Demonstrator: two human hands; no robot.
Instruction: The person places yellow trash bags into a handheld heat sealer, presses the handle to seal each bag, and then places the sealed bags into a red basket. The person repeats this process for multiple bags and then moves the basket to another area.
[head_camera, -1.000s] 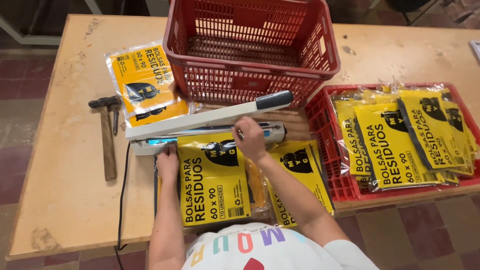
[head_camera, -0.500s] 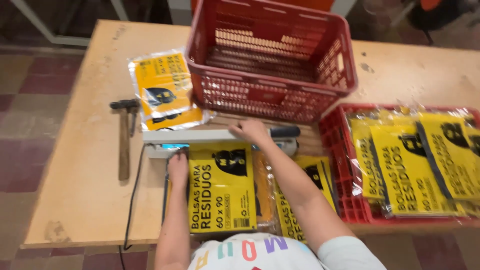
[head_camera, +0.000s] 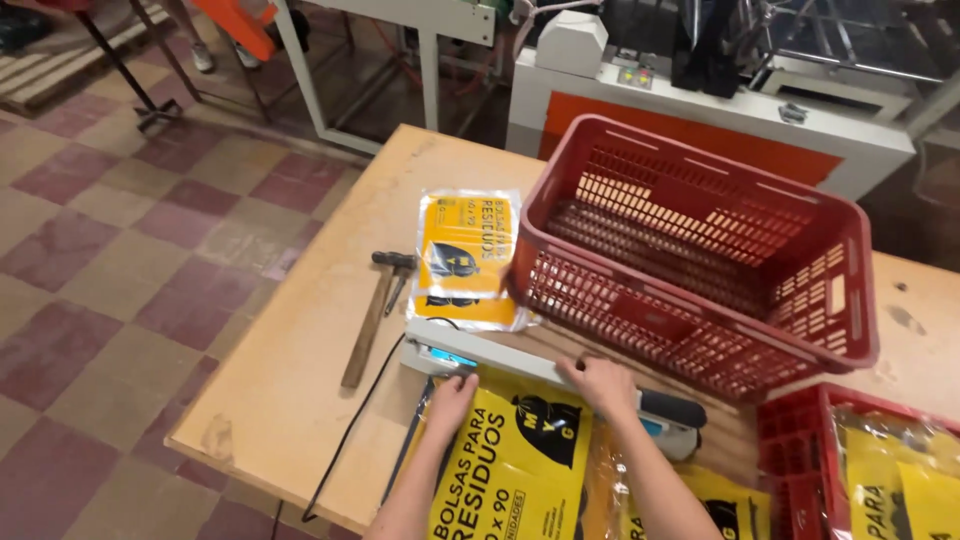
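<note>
A white and blue heat sealer (head_camera: 470, 352) lies across the wooden table, its bar pressed down. My right hand (head_camera: 602, 385) presses flat on that bar near its black handle (head_camera: 672, 409). My left hand (head_camera: 452, 397) rests on a yellow plastic packet (head_camera: 510, 458) whose top edge goes under the sealer. More yellow packets lie beside it at the lower right (head_camera: 718, 500). A small stack of sealed yellow packets (head_camera: 467, 258) sits behind the sealer, to the left.
A large empty red basket (head_camera: 700, 250) stands behind the sealer. A second red crate (head_camera: 800, 440) with yellow packets is at the right edge. A hammer (head_camera: 375, 312) lies at the left, a black cord (head_camera: 345, 440) runs off the table front. Machines stand beyond the table.
The sealer bar was raised a second ago and is now pressed down under my right hand. My view has shifted left and tilted up, showing the floor and machines.
</note>
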